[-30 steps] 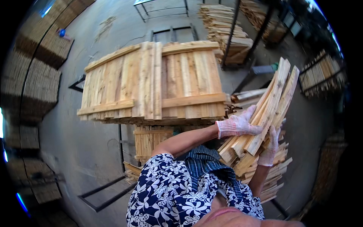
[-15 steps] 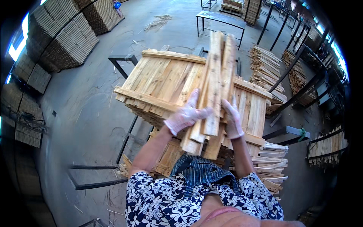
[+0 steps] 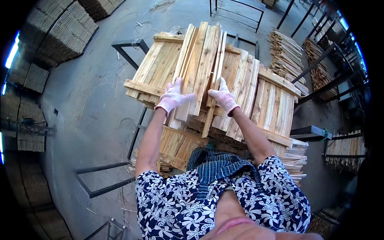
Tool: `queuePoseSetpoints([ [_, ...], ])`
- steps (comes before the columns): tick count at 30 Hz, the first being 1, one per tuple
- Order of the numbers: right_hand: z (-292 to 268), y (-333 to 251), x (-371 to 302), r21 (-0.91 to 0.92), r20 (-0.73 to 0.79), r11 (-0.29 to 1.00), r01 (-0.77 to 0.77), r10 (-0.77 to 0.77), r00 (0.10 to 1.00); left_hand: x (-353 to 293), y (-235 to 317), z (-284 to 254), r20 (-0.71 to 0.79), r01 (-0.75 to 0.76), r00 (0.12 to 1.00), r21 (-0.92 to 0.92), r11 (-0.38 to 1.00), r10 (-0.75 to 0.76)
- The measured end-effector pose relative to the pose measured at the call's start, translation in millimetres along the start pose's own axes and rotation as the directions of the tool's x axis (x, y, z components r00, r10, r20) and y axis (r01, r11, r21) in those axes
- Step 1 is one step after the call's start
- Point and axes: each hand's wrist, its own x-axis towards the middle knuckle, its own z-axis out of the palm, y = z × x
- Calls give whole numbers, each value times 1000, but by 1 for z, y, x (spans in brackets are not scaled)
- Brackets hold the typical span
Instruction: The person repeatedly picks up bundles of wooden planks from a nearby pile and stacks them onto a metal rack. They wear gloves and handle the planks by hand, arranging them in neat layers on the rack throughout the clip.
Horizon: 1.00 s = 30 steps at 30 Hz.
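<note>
Both my hands wear pale, pink-stained gloves. Between them is a loose bundle of wooden slats [image 3: 204, 68], spread side by side over the left part of a stack of slatted wood. My left hand [image 3: 174, 98] grips the bundle's left edge, its thumb lying across the slats. On the other side, my right hand [image 3: 224, 97] holds the right edge, thumb turned inward. One narrow slat [image 3: 209, 121] slants down toward me. Beneath lies a slatted panel [image 3: 160, 60] with a cross batten [image 3: 143, 87]; more loose slats [image 3: 241, 90] lie right of my right hand.
Another battened panel [image 3: 274, 100] is at the right. A black metal frame [image 3: 105, 180] juts out at lower left, and a metal bar [image 3: 308, 133] at right. Slat piles [image 3: 286, 52] lie far right; tall wood stacks [image 3: 66, 34] stand far left.
The slats have come down from a raised, tight bundle and now lie fanned out over the stack. My hands have moved farther apart. Loose slats now show to the right of my right hand.
</note>
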Motion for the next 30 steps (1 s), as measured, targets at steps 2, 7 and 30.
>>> queuePoseSetpoints([
  [2,-5,2,7,431,110,896,-106,64,992,-8,8,-3,-74,9,997,104,995,-1],
  [7,-7,26,14,708,121,661,-249,235,965,-19,56,29,-322,-127,912,372,919,256],
  [30,5,-67,49,-421,-314,882,-212,78,946,-16,-16,5,-373,-308,924,-602,737,81],
])
